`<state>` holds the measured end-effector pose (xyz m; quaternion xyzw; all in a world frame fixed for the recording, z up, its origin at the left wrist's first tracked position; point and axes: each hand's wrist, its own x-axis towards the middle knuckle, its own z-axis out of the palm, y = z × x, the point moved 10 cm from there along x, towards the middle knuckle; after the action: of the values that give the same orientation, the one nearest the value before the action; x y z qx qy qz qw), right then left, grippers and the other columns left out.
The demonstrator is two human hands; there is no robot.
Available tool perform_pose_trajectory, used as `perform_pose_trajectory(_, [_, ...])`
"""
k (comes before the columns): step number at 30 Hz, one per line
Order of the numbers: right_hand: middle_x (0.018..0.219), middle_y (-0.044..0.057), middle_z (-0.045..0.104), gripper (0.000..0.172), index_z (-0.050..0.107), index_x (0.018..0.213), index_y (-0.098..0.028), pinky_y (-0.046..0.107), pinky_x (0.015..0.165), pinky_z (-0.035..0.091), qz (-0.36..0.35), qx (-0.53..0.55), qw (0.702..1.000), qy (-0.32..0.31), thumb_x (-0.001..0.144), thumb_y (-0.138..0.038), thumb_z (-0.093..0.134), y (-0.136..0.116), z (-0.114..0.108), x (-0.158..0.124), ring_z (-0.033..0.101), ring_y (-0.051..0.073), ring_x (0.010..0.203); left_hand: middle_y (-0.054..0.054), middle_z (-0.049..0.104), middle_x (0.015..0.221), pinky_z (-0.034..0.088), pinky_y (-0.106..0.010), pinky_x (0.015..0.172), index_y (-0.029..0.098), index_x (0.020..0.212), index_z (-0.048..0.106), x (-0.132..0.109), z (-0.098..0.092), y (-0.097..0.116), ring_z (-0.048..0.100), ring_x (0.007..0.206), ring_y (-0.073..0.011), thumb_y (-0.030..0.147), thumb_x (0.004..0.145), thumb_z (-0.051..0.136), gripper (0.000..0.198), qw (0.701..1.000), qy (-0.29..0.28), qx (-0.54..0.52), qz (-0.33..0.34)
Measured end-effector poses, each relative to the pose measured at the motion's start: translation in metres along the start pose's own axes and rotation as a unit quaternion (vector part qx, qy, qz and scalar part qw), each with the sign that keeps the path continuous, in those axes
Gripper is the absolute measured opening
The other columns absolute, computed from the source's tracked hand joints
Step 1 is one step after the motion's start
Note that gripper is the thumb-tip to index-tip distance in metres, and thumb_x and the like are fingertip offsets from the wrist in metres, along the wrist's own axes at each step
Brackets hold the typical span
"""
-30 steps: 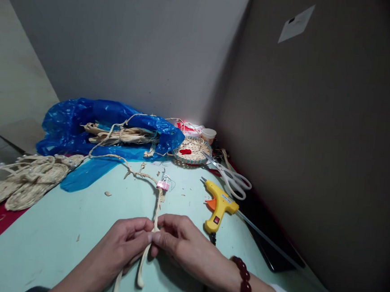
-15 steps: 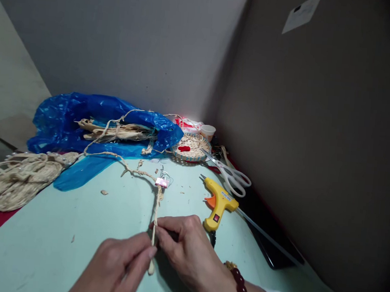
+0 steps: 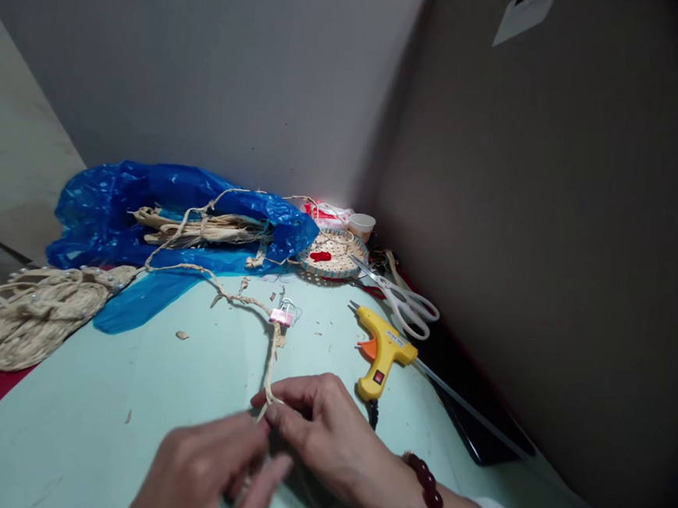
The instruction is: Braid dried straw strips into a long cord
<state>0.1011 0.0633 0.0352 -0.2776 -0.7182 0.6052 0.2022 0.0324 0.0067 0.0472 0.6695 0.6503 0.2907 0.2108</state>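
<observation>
A twisted straw-coloured cord (image 3: 273,358) runs down from a pink binder clip (image 3: 281,317) on the pale green table. My right hand (image 3: 325,433), with a dark red bead bracelet at its wrist, pinches the cord's lower part between thumb and forefinger. Just left of it and lower, my left hand (image 3: 205,463) is blurred by motion; its thumb and fingers are at the cord's lower end, and whether they grip it cannot be made out. Above the clip the cord goes on left and over the blue bag (image 3: 101,212).
Straw strands (image 3: 217,231) lie in the blue bag. Woven straw pieces (image 3: 58,310) are at the left. A round woven basket (image 3: 338,266), white-handled scissors (image 3: 408,306), a yellow glue gun (image 3: 387,352), a paper cup (image 3: 362,224) and a black flat object (image 3: 478,425) stand or lie to the right.
My left hand has shifted its hold low on the cord and its fingers have moved apart. The cord's lower end, straight before, now splits or bends at my right fingertips.
</observation>
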Motion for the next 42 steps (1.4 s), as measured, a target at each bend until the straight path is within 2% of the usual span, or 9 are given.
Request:
perform_pose_trajectory(3, [0.060,-0.003,0.055,0.031,0.072,0.075,-0.014,0.020,0.054,0.031,-0.011,-0.028,1.000,-0.006,0.090,-0.020,0.046,-0.006,0.000,-0.002,0.043,0.009,0.056,-0.001,0.060,0.063,0.040,-0.025,0.055,0.022,0.069,0.060,0.007,-0.032,-0.020,0.053,0.058,-0.0164,0.040,0.085,0.056,0.025,0.988,0.099,-0.069,-0.099])
perform_pose_trajectory(6, [0.064,-0.001,0.060,0.031,0.070,0.077,-0.015,0.020,0.060,0.036,-0.027,-0.038,0.999,-0.001,0.091,-0.016,0.042,-0.013,-0.002,-0.005,0.050,0.011,0.062,0.005,0.054,0.057,0.028,-0.019,0.038,0.021,0.090,0.059,0.013,0.004,-0.038,0.037,0.039,-0.0079,0.049,0.084,0.057,0.029,0.936,-0.031,-0.294,-0.193])
perform_pose_trajectory(10, [0.072,0.000,0.066,0.026,0.064,0.078,-0.016,0.022,0.069,0.039,-0.033,-0.053,0.998,-0.004,0.091,-0.016,0.042,-0.014,-0.001,-0.008,0.058,0.014,0.072,0.006,0.053,0.053,0.017,-0.015,0.031,0.017,0.080,0.056,0.012,0.037,-0.036,0.023,0.030,0.0001,0.048,0.078,0.066,0.032,0.867,-0.114,-0.434,-0.219])
perform_pose_trajectory(15, [0.077,0.001,0.070,0.013,0.056,0.093,-0.018,0.025,0.072,0.039,-0.003,-0.098,0.995,-0.003,0.092,-0.022,0.043,-0.006,-0.002,-0.011,0.059,0.017,0.083,0.001,0.064,0.063,0.016,-0.016,0.032,0.017,0.083,0.055,0.007,0.033,-0.040,0.028,0.029,0.0009,0.049,0.081,0.061,0.033,0.880,-0.109,-0.400,-0.231])
perform_pose_trajectory(22, [0.077,0.003,0.070,0.003,0.045,0.087,-0.020,0.027,0.069,0.038,0.028,-0.190,0.981,-0.039,0.090,-0.019,0.044,-0.008,-0.001,-0.013,0.058,0.019,0.085,0.013,0.030,0.047,0.008,-0.017,0.036,0.020,0.076,0.054,-0.002,0.038,-0.044,0.014,0.040,-0.0034,0.056,0.078,0.063,0.037,0.864,-0.108,-0.396,-0.291])
perform_pose_trajectory(28, [0.072,0.001,0.068,0.013,0.049,0.083,-0.021,0.023,0.060,0.034,-0.010,-0.243,0.968,-0.056,0.093,-0.020,0.041,-0.017,-0.001,-0.014,0.059,0.017,0.080,0.012,0.029,0.046,0.008,-0.020,0.037,0.020,0.072,0.053,-0.001,0.034,-0.052,0.014,0.040,-0.0046,0.053,0.080,0.060,0.035,0.881,-0.084,-0.363,-0.292])
perform_pose_trajectory(35, [0.061,0.001,0.060,0.007,0.053,0.082,-0.021,0.026,0.047,0.024,-0.061,-0.418,0.906,-0.023,0.082,-0.016,0.049,-0.034,-0.001,-0.019,0.049,0.014,0.051,0.012,0.026,0.046,0.010,-0.021,0.038,0.020,0.065,0.048,0.000,0.032,-0.053,0.018,0.038,-0.0049,0.050,0.083,0.058,0.036,0.899,-0.081,-0.330,-0.276])
perform_pose_trajectory(39, [0.067,0.002,0.065,0.019,0.054,0.093,-0.015,0.030,0.039,0.017,-0.203,-0.512,0.832,-0.067,0.075,-0.019,0.057,-0.033,0.041,-0.027,0.052,0.016,0.045,0.012,0.025,0.046,0.007,-0.022,0.039,0.020,0.063,0.046,-0.003,0.035,-0.050,0.014,0.039,-0.0047,0.052,0.083,0.057,0.039,0.885,-0.082,-0.360,-0.285])
perform_pose_trajectory(42, [0.061,0.000,0.060,0.002,0.051,0.083,-0.017,0.030,0.034,0.014,-0.312,-0.563,0.765,-0.010,0.081,-0.018,0.051,-0.037,0.056,-0.036,0.048,0.015,0.038,0.011,0.027,0.050,0.006,-0.021,0.041,0.018,0.067,0.054,-0.006,0.039,-0.046,0.011,0.044,-0.0055,0.057,0.077,0.062,0.041,0.853,-0.075,-0.414,-0.308])
